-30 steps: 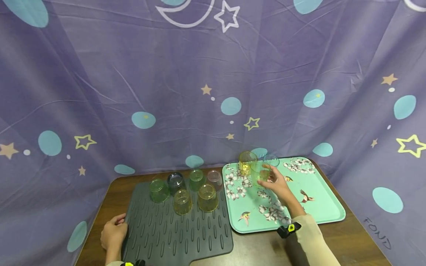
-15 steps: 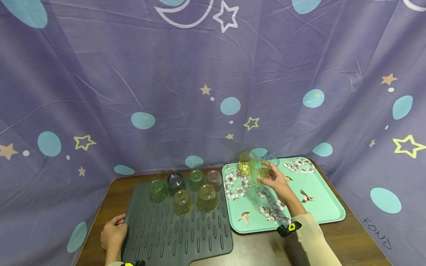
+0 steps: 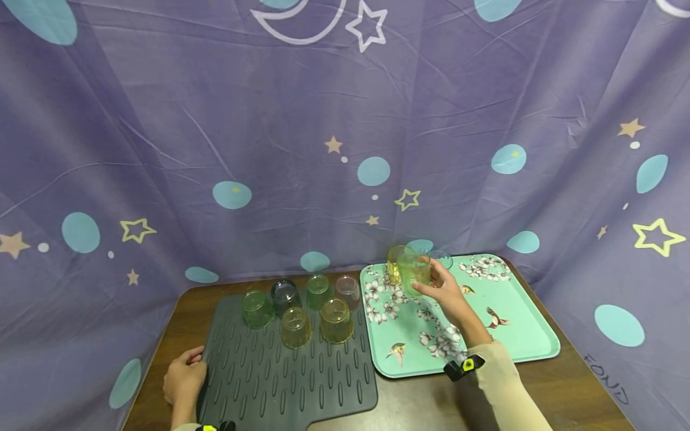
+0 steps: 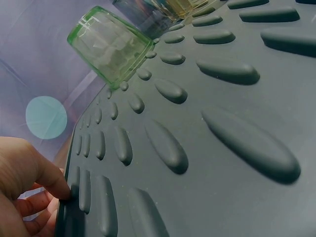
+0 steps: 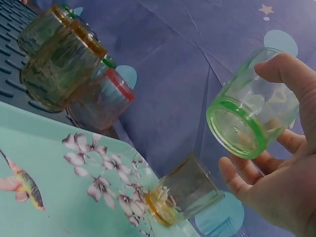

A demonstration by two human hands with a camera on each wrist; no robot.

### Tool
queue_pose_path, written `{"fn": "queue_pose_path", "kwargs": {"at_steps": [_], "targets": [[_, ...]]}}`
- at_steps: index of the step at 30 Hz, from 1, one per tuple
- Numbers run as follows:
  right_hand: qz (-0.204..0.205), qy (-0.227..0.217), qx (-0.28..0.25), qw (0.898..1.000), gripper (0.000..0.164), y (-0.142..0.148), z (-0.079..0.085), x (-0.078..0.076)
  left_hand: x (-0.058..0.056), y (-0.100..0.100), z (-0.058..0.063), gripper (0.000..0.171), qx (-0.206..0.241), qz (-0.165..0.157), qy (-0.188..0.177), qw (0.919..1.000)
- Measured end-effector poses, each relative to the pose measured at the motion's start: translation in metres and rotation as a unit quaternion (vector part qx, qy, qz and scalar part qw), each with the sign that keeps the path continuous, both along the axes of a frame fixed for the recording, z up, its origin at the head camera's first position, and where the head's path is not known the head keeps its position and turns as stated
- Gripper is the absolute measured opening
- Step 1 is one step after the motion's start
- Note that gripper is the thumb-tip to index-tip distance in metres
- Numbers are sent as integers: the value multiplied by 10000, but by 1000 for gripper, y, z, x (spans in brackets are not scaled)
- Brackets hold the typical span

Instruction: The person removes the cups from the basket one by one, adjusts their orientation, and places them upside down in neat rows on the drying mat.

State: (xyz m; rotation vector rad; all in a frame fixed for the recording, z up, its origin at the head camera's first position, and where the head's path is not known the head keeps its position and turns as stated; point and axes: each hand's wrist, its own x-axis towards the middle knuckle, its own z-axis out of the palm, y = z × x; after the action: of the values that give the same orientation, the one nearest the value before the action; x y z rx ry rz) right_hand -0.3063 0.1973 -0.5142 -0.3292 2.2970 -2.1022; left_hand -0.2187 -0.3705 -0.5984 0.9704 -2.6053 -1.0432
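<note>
My right hand point(image 3: 444, 292) holds a green-tinted drinking glass point(image 5: 247, 113) by its side, thumb across from the fingers, its thick green base facing down. The glass is above the mint tray point(image 3: 517, 311), overlapping a yellow glass point(image 5: 185, 192) that stands upright at the tray's back left. Behind the hand shows the rim of a bluish clear glass point(image 3: 441, 258). At the left, my left hand point(image 3: 185, 377) pinches the edge of the dark grey drying mat point(image 3: 291, 389), the other fingers curled below. A green glass point(image 4: 109, 47) stands upside down on the mat.
More upturned glasses share the mat's back half: a dark blue one point(image 3: 286, 296), a green one point(image 3: 319, 291), a pinkish one point(image 3: 347, 291) and amber ones point(image 3: 336, 321). Mat and tray lie side by side on a wooden table point(image 3: 415, 407). A purple curtain point(image 3: 302, 120) hangs behind.
My right hand has moved a little left and up with the green glass, which now overlaps the yellow glass more. The left hand and the glasses on the mat have stayed put.
</note>
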Motion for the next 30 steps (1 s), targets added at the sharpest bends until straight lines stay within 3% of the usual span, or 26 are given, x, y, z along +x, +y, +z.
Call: {"fn": "queue_pose_path", "kwargs": {"at_steps": [6,14,30], "targets": [[16,-99,-125,9999,80,-8,8,-2,-1,0,0,45,36,-10,-9,10000],[141,-54,-287,9995,72,-23,17,-6,0,0,1,45,27,-51,51,10000],[294,23,-174,9994,73,-58,39,-14,0,-1,-2,44,-28,-36,49,10000]]}}
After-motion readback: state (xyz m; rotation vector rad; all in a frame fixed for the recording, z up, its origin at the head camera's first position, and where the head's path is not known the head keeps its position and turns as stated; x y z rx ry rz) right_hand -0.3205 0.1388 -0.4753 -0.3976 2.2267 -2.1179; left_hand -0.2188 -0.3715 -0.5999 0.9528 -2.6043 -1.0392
